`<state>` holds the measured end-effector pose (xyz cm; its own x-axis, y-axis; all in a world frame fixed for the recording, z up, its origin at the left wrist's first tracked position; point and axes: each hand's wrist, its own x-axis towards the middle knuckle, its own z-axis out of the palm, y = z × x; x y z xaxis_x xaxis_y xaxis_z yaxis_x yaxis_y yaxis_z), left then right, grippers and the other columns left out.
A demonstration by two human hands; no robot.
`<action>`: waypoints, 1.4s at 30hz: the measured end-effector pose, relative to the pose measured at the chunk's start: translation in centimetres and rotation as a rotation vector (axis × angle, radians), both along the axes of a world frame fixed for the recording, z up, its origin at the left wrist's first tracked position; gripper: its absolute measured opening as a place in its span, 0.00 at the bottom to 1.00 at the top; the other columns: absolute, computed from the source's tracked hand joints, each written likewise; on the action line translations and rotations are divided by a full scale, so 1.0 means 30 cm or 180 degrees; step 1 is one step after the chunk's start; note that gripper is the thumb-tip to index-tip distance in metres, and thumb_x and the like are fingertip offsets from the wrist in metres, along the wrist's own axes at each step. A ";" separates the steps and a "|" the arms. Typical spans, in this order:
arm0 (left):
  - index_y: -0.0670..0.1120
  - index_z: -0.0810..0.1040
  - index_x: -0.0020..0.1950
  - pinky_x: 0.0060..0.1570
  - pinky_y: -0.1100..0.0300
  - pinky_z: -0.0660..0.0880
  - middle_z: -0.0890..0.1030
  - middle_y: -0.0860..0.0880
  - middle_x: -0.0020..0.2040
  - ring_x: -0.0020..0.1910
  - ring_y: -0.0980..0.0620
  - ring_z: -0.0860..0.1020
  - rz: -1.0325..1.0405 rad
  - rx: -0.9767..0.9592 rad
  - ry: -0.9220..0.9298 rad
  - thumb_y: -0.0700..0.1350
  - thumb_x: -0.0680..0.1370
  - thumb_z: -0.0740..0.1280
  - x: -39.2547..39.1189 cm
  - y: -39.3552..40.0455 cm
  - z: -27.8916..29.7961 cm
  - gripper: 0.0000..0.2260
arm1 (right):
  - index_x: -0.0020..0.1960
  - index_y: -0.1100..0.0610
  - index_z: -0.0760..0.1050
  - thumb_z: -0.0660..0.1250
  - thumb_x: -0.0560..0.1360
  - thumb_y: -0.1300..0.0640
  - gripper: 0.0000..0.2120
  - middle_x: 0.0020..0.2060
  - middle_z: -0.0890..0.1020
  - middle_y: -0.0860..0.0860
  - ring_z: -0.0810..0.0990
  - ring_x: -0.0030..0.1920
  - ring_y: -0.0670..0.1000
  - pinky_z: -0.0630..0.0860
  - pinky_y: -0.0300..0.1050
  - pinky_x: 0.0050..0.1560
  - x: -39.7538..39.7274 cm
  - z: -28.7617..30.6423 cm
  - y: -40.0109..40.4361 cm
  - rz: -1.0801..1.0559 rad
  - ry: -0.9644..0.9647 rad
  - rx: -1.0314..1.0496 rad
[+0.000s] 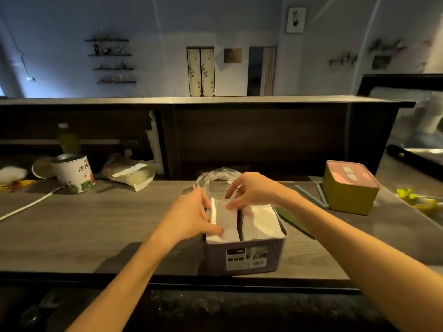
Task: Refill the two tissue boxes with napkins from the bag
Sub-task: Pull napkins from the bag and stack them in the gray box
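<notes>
A purple open box (259,256) stands at the near middle of the wooden counter, with two stacks of white napkins in it. My left hand (191,216) grips the left stack (226,224) along its left side. My right hand (251,190) rests fingertips on the far end of that same stack. The right stack (262,222) lies untouched beside it. Behind the box lies a clear plastic bag (215,174), partly hidden by my hands. A yellow tissue box with a pink lid (348,188) stands closed to the right.
A white printed tin (73,173) and a paper packet (131,173) sit at the back left, with a white cable (28,204) across the counter. Blue-grey strips (314,191) lie beside the yellow box. A dark raised shelf wall (239,140) closes the back.
</notes>
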<state>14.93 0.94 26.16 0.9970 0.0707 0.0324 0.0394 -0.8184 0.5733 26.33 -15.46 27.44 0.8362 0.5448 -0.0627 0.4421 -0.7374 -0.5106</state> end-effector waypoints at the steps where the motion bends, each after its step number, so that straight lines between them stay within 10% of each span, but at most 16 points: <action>1: 0.51 0.72 0.52 0.45 0.55 0.81 0.84 0.51 0.38 0.39 0.56 0.82 0.0004 0.0112 0.0010 0.50 0.66 0.82 -0.002 -0.004 -0.002 0.23 | 0.58 0.54 0.83 0.77 0.74 0.53 0.14 0.43 0.84 0.46 0.85 0.44 0.44 0.76 0.36 0.45 -0.005 -0.004 0.003 -0.0017 -0.0061 0.0010; 12: 0.51 0.75 0.52 0.37 0.66 0.72 0.80 0.52 0.42 0.38 0.58 0.77 0.0131 -0.0260 -0.0442 0.54 0.73 0.75 0.054 0.063 -0.013 0.14 | 0.51 0.50 0.82 0.73 0.77 0.50 0.05 0.41 0.83 0.44 0.83 0.39 0.43 0.78 0.33 0.41 0.097 -0.043 -0.031 -0.0103 -0.0900 0.0467; 18: 0.47 0.80 0.52 0.45 0.60 0.82 0.83 0.49 0.45 0.45 0.53 0.82 0.0170 -0.1078 -0.0871 0.44 0.80 0.68 0.286 0.128 -0.088 0.03 | 0.61 0.54 0.81 0.69 0.80 0.58 0.10 0.54 0.85 0.50 0.83 0.52 0.46 0.81 0.44 0.59 0.340 -0.192 -0.028 -0.0004 -0.1003 0.0092; 25: 0.47 0.81 0.61 0.45 0.72 0.70 0.80 0.52 0.57 0.53 0.60 0.76 -0.0119 -0.0653 -0.0788 0.43 0.83 0.62 0.627 0.097 -0.285 0.10 | 0.73 0.56 0.72 0.63 0.83 0.58 0.18 0.67 0.78 0.55 0.78 0.65 0.54 0.75 0.47 0.64 0.501 -0.332 0.064 -0.0138 -0.0726 -0.0003; 35: 0.50 0.75 0.65 0.43 0.50 0.82 0.80 0.49 0.47 0.42 0.51 0.81 0.0326 -0.0591 -0.0864 0.45 0.85 0.58 0.773 0.061 -0.418 0.11 | 0.76 0.51 0.67 0.65 0.76 0.37 0.33 0.74 0.70 0.54 0.65 0.74 0.60 0.67 0.55 0.72 0.681 -0.394 0.067 -0.0597 -0.0955 -0.0923; 42: 0.52 0.63 0.77 0.39 0.67 0.71 0.73 0.50 0.62 0.48 0.58 0.75 0.0411 -0.0703 -0.1091 0.42 0.83 0.62 0.734 0.070 -0.393 0.22 | 0.65 0.53 0.75 0.70 0.77 0.51 0.18 0.66 0.74 0.52 0.70 0.69 0.56 0.73 0.52 0.66 0.614 -0.433 0.044 -0.0339 -0.1368 -0.0354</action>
